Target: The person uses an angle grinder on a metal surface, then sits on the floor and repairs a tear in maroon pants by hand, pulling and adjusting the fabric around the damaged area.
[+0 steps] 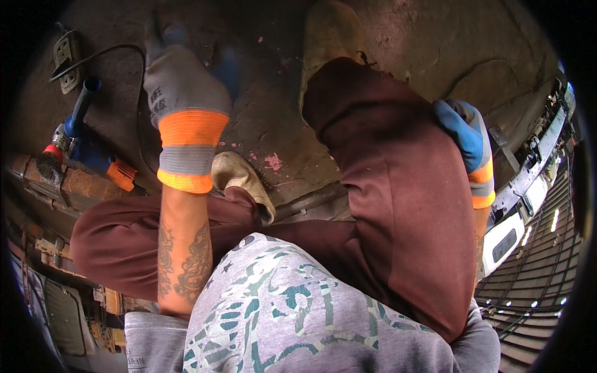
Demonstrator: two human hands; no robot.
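the left hand (185, 84) reached forward over the floor (283, 121), its fingers extended but blurred; whether they gripped anything could not be told. the right hand (467, 132) was curled against the outer side of the bent right leg (404, 186), presumably to steady the seated body; its fingertips were partly hidden, and no object showed in it. the blue power tool (93, 155) lay at the left, beyond the folded left leg (124, 248), apparently set aside within reach. its side handle (81, 109) pointed up and away, and its dark, bristly brush (48, 166) lay by a rusted metal bar (93, 180), perhaps propped there. a black cord (112, 48) arched from the socket block (67, 46) toward the left hand.

the gloves were grey knit with blue-coated palms and ribbed orange cuffs; the handle was smooth and cylindrical, the bar scaly and brown, the trousers soft maroon cloth, the boots (245, 177) scuffed beige, and the floor dark, flecked with pink.
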